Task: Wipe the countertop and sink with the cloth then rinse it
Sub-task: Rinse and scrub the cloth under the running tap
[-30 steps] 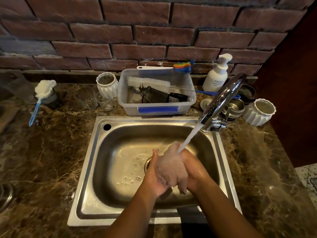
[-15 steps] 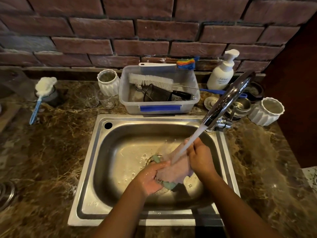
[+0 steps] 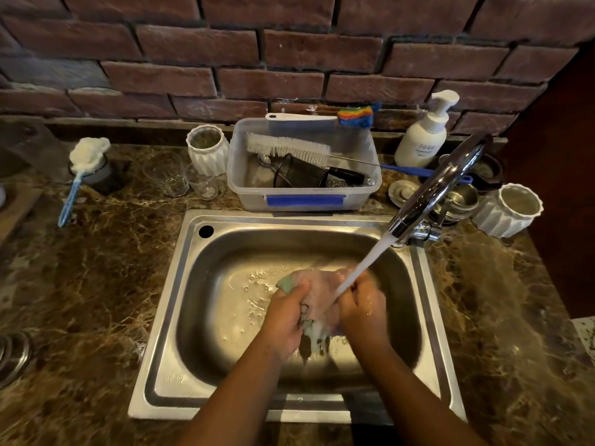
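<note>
Two hands hold one wet cloth over the middle of the sink. The left hand has its fingers curled round the cloth at the cloth's 9 o'clock side. The right hand has its fingers curled round it at the 3 o'clock side. The cloth is pale pink with a green edge, and it is bunched up between the two hands. A small bit hangs down at 6 o'clock.

Water runs from the shiny tap, which sits at 2 o'clock from the sink. The water lands on the cloth, right beside the right hand's fingers. Little drops lie on the sink floor at 9 o'clock from the hands.

All round the sink is the brown stone countertop. At 12 o'clock from the sink stands a clear tub with a white brush lying across it. Two glasses and a white cup stand at 11 o'clock. A soap bottle stands at 1 o'clock, by the brick wall.
</note>
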`<state>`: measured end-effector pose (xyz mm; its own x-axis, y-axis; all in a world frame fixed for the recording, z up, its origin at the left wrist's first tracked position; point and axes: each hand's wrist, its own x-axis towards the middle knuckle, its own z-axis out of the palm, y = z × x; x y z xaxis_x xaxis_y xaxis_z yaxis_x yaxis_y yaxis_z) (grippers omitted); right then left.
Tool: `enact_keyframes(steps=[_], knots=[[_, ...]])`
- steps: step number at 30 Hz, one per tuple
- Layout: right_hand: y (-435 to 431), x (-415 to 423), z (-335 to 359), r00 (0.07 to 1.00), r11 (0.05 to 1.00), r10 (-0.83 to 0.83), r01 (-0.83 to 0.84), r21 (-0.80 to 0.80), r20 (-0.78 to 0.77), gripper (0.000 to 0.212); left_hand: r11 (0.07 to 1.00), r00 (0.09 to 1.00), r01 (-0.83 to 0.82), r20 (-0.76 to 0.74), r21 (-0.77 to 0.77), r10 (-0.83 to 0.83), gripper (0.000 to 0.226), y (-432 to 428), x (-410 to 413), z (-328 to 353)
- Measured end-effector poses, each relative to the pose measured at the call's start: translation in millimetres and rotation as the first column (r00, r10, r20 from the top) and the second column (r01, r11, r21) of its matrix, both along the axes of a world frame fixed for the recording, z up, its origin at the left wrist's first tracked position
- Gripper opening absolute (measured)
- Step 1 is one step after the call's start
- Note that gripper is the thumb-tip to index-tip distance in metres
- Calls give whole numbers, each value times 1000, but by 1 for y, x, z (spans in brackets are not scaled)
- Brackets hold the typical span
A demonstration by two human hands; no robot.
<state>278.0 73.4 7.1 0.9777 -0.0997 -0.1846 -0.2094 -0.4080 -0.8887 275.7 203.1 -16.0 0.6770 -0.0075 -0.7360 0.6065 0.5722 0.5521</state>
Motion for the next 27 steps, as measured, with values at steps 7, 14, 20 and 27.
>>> enact_keyframes(steps=[7,14,20,27], knots=[[43,-2,-16,993,962,99,-111,-248,-62,23,937,987,-145,-109,-317,115,32,-30,-19,-2],[0,37,-27,927,986,-168,166,-32,-335,22,996,997,-6,79,90,-1,28,-6,-23,-4],[7,25,-21,966,945,-138,195,263,-218,19,850,993,-6,101,526,-55,25,-4,-3,-8],[2,26,-4,941,904,-296,331,271,-164,23,411,807,111,159,905,-569,24,13,8,3]])
